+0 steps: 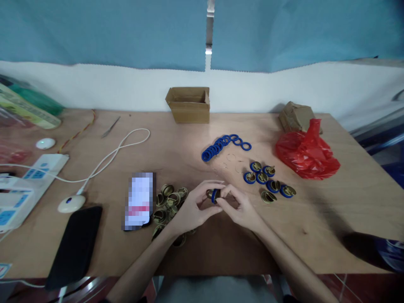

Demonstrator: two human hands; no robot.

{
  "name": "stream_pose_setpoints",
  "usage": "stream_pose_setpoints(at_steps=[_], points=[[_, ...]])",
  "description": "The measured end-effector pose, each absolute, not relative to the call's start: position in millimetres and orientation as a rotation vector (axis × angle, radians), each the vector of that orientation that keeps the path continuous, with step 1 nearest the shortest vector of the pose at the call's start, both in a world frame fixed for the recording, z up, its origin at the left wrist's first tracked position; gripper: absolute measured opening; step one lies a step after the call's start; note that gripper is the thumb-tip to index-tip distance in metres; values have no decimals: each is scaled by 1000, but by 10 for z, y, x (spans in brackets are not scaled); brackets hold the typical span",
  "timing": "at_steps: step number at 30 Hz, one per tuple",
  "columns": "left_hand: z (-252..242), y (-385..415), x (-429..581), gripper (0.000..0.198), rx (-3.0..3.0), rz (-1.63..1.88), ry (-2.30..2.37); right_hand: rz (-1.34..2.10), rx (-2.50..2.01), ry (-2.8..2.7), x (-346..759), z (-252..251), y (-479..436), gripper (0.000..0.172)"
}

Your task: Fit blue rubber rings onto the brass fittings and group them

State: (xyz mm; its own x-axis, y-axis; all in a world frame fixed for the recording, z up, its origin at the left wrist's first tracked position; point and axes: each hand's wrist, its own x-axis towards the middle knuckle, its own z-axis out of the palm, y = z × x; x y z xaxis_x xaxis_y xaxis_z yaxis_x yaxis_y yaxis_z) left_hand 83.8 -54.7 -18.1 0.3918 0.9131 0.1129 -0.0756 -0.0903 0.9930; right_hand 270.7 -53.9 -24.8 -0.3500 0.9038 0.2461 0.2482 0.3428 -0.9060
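My left hand (192, 207) and my right hand (238, 206) meet at the middle of the wooden table (221, 248). Between their fingertips they pinch one brass cap with a blue ring (213, 195) on it. A heap of bare brass caps (168, 201) lies just left of my left hand. To the right sit several brass caps fitted with blue rings (268, 181). Farther back a string of loose blue rings (224, 145) curves across the table, with a few thin clear rings (232, 162) in front of it.
An open cardboard box (189, 104) stands at the back. A red plastic bag (306, 153) and a brown packet (296, 115) lie back right. On the left are a phone (139, 201), a black phone (75, 244), a power strip (28, 181), white cable (110, 155).
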Motion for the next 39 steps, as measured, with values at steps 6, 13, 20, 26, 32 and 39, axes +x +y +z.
stream_pose_setpoints(at_steps=[6, 13, 20, 26, 32, 39], points=[[-249, -567, 834, 48, 1600, 979, 949, 636, -940, -2073, 2749, -234, -518, 10], [-347, -558, 805, 60, 1667, 895, 949, 276, -867, -2272, 2728, -204, -549, 14], [-354, -541, 771, 55, 1642, 901, 916, 154, -841, -2354, 2700, -216, -599, 23], [-356, -544, 760, 46, 1627, 907, 937, 98, -815, -2358, 2687, -201, -605, 22], [-374, -558, 760, 45, 1662, 908, 943, -34, -791, -2376, 2688, -237, -607, 21], [-360, -567, 774, 38, 1668, 928, 953, -57, -790, -2351, 2675, -230, -617, 18]])
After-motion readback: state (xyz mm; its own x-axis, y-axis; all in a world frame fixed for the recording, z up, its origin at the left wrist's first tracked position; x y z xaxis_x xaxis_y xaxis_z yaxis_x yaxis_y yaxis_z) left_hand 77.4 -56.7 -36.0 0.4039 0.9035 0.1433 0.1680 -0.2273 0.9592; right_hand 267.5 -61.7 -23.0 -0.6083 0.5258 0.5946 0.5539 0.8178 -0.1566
